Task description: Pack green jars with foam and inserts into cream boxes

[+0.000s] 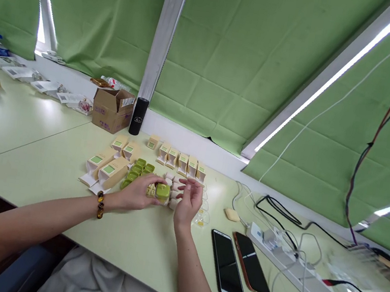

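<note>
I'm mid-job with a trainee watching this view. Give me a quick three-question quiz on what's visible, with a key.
1. Which hand grips the green piece?
2. True or false: in this view, the black tumbler stands to the right of the cardboard box.
3. Fill the blank: the left wrist wears a beaded ____.

Key:
1. The left hand.
2. True.
3. Bracelet.
</note>
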Motion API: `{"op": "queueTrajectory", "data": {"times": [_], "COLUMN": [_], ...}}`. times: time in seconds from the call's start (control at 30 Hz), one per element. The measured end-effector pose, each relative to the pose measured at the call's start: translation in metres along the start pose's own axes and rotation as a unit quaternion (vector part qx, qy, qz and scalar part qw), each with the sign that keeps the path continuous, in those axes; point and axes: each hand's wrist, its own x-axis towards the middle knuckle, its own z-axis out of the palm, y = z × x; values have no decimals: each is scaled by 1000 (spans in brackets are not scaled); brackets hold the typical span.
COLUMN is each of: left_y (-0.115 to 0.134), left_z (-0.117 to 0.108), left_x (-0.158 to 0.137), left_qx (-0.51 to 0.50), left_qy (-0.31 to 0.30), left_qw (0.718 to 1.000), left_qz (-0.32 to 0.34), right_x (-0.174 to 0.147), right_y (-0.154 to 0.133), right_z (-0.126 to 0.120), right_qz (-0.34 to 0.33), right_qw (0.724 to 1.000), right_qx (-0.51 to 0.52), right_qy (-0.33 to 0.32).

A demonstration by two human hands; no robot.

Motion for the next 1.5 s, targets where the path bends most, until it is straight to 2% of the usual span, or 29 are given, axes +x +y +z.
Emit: {"op": "queueTrajectory", "data": {"times": [0.07,0.17,0.37,0.63,0.8,0.9,1.03,1.1,1.17,1.23,1.37,1.5], "left_y": [1,4,6,19,20,14,3,-3,-12,-23,-51,-75], "left_z": [1,3,4,-4,-18,-28,-42,-47,-50,-49,-38,-23], "left_x": [-2,-4,-7,-3,10,24,50,68,89,111,148,170], "left_qx": [54,113,191,194,182,224,320,363,402,406,406,409], "left_qy": [-48,-110,-162,-163,-64,-7,8,-9,-61,-87,-113,-124], "left_qw": [997,986,967,966,979,974,947,931,911,904,892,876], "left_qz": [25,54,50,60,60,37,8,-17,-76,-103,-161,-223], "right_x": [5,7,3,3,4,4,2,1,0,-1,-1,0], "right_y": [1,6,12,13,12,11,8,8,7,6,7,11], "right_z": [-3,-3,0,-1,-1,1,3,4,5,5,4,3], "right_qz": [-13,-26,-42,-39,-46,-39,-36,-37,-39,-39,-44,-61], "right_qw": [999,999,998,998,997,998,998,998,998,998,997,995], "right_qx": [-9,-21,-33,-36,-39,-34,-39,-45,-47,-49,-59,-70], "right_qy": [32,41,30,30,38,39,33,27,21,15,20,23]}}
